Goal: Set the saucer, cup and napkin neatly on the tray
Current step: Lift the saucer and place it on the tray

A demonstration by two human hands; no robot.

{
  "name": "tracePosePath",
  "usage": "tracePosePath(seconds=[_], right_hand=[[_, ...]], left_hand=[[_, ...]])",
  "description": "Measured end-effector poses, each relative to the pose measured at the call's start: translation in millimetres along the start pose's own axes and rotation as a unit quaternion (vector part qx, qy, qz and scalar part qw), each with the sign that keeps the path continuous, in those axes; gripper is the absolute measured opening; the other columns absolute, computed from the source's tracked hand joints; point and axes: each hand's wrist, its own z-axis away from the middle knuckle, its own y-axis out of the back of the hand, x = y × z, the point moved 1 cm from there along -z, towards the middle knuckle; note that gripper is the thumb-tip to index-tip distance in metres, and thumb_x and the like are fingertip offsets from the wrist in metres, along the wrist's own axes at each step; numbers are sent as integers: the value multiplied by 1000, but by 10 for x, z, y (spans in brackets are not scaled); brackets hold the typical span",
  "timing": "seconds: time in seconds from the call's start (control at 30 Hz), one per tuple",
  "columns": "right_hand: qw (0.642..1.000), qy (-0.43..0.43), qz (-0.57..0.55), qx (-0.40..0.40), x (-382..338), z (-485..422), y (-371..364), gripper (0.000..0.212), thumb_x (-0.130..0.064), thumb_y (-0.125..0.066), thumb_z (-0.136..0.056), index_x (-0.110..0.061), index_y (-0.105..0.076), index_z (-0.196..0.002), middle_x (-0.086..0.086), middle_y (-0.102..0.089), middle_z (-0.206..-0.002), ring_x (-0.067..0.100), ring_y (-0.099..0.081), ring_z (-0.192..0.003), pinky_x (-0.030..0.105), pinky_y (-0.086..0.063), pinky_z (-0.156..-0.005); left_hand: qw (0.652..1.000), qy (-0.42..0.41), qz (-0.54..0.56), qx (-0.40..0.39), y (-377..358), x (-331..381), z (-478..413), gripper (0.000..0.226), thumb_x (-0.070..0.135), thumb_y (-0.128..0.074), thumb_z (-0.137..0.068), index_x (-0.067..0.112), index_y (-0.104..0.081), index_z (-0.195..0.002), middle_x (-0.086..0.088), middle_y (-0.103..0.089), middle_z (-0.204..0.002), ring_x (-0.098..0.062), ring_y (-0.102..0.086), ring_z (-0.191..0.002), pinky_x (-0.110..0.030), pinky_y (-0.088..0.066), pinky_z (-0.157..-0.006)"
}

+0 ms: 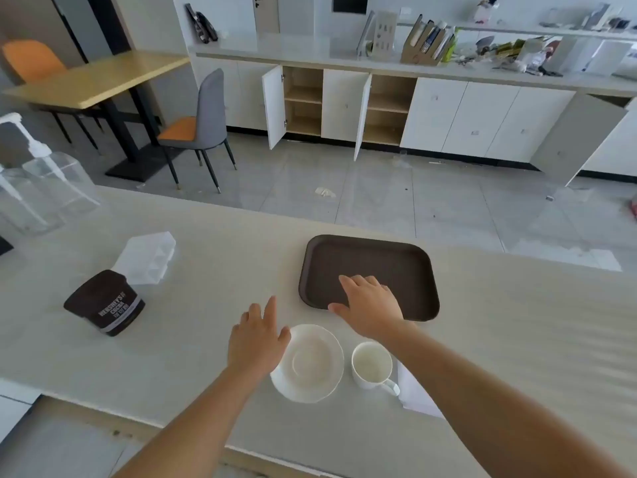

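Observation:
A dark brown rectangular tray [372, 257] lies on the pale counter with nothing on it. My right hand [370, 307] is spread flat over its near edge, fingers apart, holding nothing. A white saucer [310, 365] sits on the counter in front of the tray. My left hand [256, 339] hovers open at the saucer's left rim, thumb near the edge. A white cup [372, 365] stands upright to the right of the saucer, handle pointing toward me and right. A white napkin [413, 391] lies flat right of the cup, partly hidden under my right forearm.
A dark brown cocoa tub [105, 303] lies tilted at the left, with a clear plastic box [146, 257] behind it. Clear pump bottles [41, 188] stand at the far left. The counter's far edge drops to a tiled floor beyond the tray.

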Motion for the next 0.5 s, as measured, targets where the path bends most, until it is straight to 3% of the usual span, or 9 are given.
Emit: tracePosePath(seconds=[0.13, 0.33, 0.43, 0.5], right_hand=[[997, -3, 11, -75, -79, -26, -222, 44, -48, -51, -93, -18, -55, -124, 3, -61, -119, 27, -52, -111, 41, -43, -89], [990, 5, 30, -138, -161, -83, -490, 22, -37, -54, -95, -16, -55, -89, 6, -64, -102, 29, -58, -97, 35, -35, -72], [985, -12, 45, -168, -160, -115, -569, 34, -31, -58, -93, -20, -41, -66, 4, -65, -90, 28, -54, -81, 33, -34, -71], [980, -17, 55, -190, -165, -132, -609, 39, -27, -59, -92, -21, -36, -61, -1, -57, -76, 27, -50, -74, 32, -34, -71]], left_hand=[[994, 63, 35, -80, -214, -82, 105, 48, 41, -42, -94, 15, -36, -134, -8, -49, -114, -27, -56, -100, -35, -46, -72], [986, 93, 101, -96, -376, -112, 154, 19, 24, -44, -93, 9, -53, -99, -7, -60, -97, -27, -60, -89, -35, -46, -70], [980, 107, 144, -87, -424, -120, 179, 15, 14, -44, -88, 9, -57, -93, -5, -65, -89, -25, -61, -82, -37, -48, -69], [972, 127, 179, -78, -453, -118, 178, 15, 9, -44, -84, 9, -59, -88, -4, -66, -84, -25, -61, -78, -39, -49, -68]])
